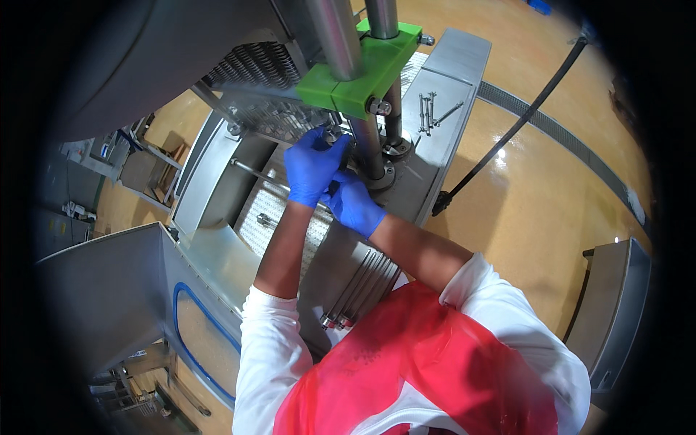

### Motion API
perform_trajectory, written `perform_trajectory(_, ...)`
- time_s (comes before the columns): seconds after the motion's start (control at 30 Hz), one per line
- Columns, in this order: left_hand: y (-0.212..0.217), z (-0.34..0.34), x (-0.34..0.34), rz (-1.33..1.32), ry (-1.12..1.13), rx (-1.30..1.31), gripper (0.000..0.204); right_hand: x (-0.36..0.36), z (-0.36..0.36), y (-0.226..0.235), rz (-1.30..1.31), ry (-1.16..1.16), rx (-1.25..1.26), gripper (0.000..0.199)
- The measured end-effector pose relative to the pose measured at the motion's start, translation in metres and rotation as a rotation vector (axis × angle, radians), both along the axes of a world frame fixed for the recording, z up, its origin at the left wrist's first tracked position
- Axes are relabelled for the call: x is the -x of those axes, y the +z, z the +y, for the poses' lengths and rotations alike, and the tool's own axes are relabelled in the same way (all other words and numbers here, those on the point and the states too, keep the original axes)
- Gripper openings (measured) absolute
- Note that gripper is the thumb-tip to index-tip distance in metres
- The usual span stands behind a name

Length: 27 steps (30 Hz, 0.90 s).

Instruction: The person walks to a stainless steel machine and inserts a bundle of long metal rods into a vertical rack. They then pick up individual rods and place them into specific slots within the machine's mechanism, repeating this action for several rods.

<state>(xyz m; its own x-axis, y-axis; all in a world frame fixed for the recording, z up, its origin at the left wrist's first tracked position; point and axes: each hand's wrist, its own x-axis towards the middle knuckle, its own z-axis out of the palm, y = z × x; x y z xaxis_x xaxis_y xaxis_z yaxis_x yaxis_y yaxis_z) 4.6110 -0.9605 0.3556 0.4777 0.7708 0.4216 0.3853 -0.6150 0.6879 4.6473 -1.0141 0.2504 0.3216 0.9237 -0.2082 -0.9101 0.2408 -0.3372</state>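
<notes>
Gloved hands (pixel 333 181) beside steel post (pixel 368 145) (green clamp (pixel 359 72) overhead).

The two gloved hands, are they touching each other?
Touching. The head view shows the left hand in its blue glove pressed against the right hand, no gap between them, beside the steel post.

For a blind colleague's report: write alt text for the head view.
Two hands in blue gloves, left hand and right hand, work close together at the base of a steel column on a stainless machine, below a green plastic clamp block. Loose long bolts lie on the machine's flat steel top.
</notes>
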Motion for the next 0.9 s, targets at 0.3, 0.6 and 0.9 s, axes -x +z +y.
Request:
perform_trajectory(0.3, -0.001, -0.001, -0.004, 0.09, 0.044, -0.027, 0.043, 0.006, -0.002, 0.013, 0.012, -0.084, 0.091, 0.002)
perform_trajectory(0.6, 0.009, 0.005, -0.012, 0.147, -0.028, -0.105, 0.045, 0.005, 0.005, -0.012, -0.03, -0.064, 0.046, 0.003)
perform_trajectory(0.9, -0.004, -0.008, -0.011, 0.042, 0.042, -0.108, 0.041, 0.004, -0.002, -0.004, 0.037, -0.02, 0.036, 0.015)
